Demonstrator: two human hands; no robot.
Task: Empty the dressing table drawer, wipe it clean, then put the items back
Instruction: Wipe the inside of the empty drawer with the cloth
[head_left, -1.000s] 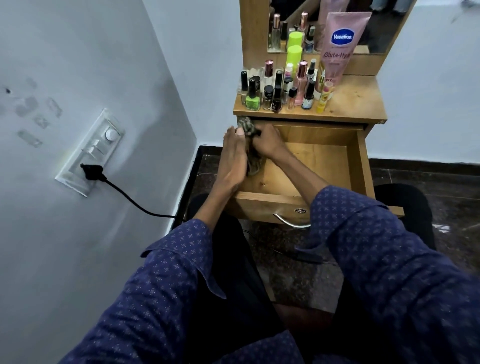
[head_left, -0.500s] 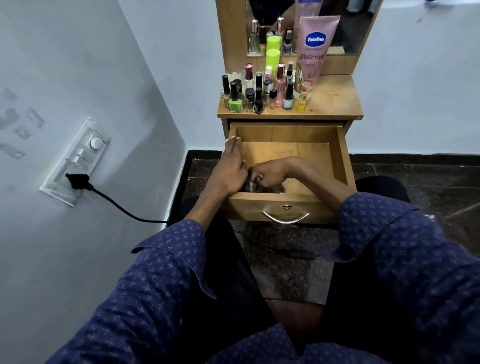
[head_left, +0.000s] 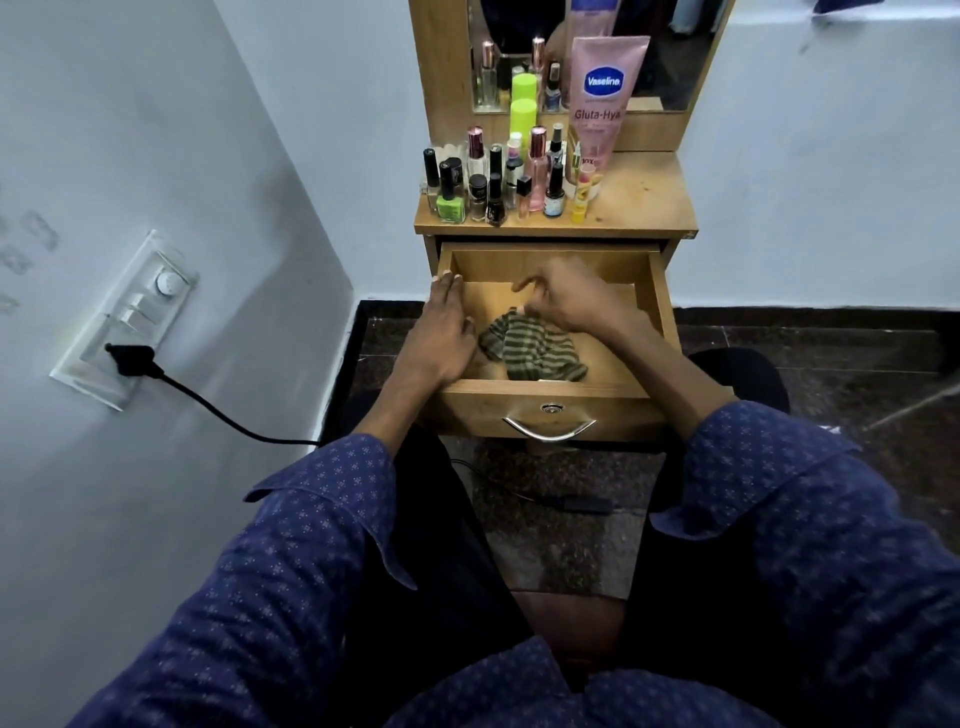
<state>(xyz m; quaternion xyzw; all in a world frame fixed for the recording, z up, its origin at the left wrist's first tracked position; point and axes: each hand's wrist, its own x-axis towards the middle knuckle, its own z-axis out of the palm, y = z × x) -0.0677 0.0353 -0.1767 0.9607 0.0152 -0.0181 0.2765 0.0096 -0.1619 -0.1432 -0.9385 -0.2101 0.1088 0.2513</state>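
The wooden drawer (head_left: 662, 312) of the dressing table is pulled out, and only a green-and-grey striped cloth (head_left: 535, 353) lies in it, bunched on the drawer floor near the front. My right hand (head_left: 571, 299), blurred, is over the far end of the cloth, with its lower fingers pinching the cloth's tip. My left hand (head_left: 439, 338) lies flat along the drawer's left wall with its fingers stretched toward the back, holding nothing. Several nail polish and perfume bottles (head_left: 493, 187) and a pink Vaseline tube (head_left: 602, 98) stand on the table top (head_left: 644, 202).
A mirror (head_left: 675, 52) rises behind the bottles. A wall runs close along the left, with a switch plate (head_left: 130, 317) and a black plug whose cord (head_left: 223, 410) trails toward my knee. A dark cable lies on the stone floor (head_left: 571, 519) under the drawer.
My right hand went from the drawer's back left corner to the front, then back toward the middle, trailing the cloth. My left hand stayed on the left wall.
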